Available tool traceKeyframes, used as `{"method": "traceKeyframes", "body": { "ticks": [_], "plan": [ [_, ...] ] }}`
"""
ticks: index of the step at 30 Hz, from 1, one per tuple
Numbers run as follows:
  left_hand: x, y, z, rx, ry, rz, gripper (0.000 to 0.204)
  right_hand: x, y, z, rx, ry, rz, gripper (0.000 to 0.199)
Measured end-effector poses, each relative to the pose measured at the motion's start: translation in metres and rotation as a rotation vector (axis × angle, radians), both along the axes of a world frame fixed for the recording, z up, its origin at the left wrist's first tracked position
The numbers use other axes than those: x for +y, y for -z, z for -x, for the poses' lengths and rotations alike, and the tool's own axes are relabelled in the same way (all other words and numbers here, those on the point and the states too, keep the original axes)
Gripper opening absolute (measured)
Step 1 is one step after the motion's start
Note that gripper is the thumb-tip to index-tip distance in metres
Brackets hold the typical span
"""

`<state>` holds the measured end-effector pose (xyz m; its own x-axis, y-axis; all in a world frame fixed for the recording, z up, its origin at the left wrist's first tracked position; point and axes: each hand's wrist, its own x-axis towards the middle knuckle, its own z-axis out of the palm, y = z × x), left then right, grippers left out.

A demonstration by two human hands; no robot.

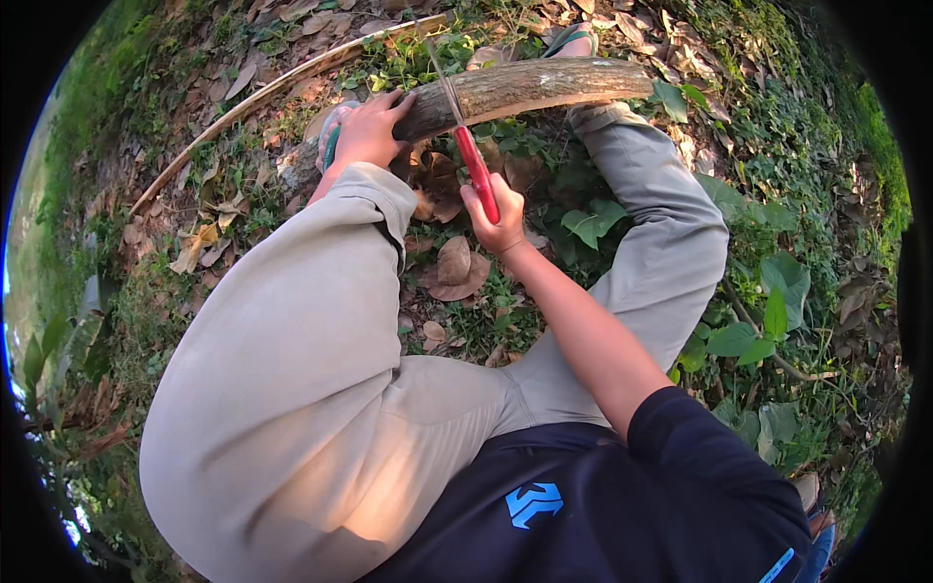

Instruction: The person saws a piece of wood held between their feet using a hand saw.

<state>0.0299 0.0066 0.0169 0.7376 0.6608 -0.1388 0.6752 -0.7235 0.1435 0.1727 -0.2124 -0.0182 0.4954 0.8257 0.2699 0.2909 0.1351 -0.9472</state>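
A thick, bark-covered log [544,87] lies across the ground in front of me, slightly curved. My left hand [369,131] grips its left part from above, thumb and fingers spread over the bark. In my right hand [501,219] is a hand saw by its red handle [474,165], fingers wrapped round the grip. The saw's narrow metal blade [445,80] crosses the log just right of my left hand and points away from me. How deep the blade sits in the wood I cannot tell.
A long, thin split strip of wood [282,85] lies on the ground beyond the log at the left. My sandalled foot [573,41] is beyond the log's right half. Dry leaves [455,267] and green plants [595,222] cover the ground between my bent legs.
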Motion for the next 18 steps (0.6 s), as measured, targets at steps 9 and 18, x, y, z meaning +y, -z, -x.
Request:
{"method": "traceKeyframes", "body": {
  "ticks": [9, 18],
  "plan": [
    [0.001, -0.001, -0.002, 0.003, -0.058, 0.012, 0.089, 0.024, -0.118, -0.071, 0.48, 0.178, -0.093, 0.022],
    [0.006, 0.011, -0.002, -0.04, -0.033, 0.009, 0.093, -0.028, -0.139, -0.027, 0.158, 0.118, 0.271, 0.029]
  ]
}}
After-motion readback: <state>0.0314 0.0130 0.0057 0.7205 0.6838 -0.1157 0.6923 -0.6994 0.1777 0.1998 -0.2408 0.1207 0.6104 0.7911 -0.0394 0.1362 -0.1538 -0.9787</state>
